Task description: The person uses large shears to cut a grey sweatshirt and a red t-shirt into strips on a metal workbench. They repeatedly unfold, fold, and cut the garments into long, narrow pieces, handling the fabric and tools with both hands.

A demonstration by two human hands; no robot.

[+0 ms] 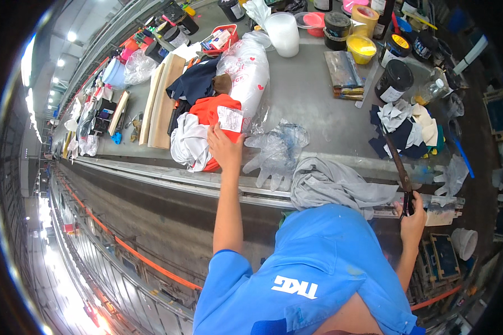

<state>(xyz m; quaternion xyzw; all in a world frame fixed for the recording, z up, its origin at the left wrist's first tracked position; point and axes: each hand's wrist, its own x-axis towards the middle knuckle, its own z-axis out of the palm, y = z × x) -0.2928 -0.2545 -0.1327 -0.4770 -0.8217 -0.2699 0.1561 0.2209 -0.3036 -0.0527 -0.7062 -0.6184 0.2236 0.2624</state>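
Two bare hands are seen, held well apart at the near edge of a grey table (304,100). The left forearm is stretched nearly straight forward, and the left hand (224,146) is laid back uppermost on a red cloth (204,110), its fingertips set at the lower edge of a white label (229,119). Whether any fabric is pinched by these fingers cannot be told. The right arm is partly hidden by the blue shirt (330,251); the right hand (412,215) is curled around the black handle of a long dark tool (398,162), whose narrow brown length is slanted forward and to the left, its far end being held over a heap of cloth scraps (414,134).

The red cloth is bright and crumpled, and the label on it is covered with small dark marks. It is bordered by a rumpled pale grey cloth (189,139) on the left, a navy cloth (193,81) beyond, and a clear-wrapped bundle (250,70) patterned with red hearts on the right. Between the hands, a stained transparent glove (279,151) is spread flat, and a loose grey cloth (332,181) is gathered against the shirt.
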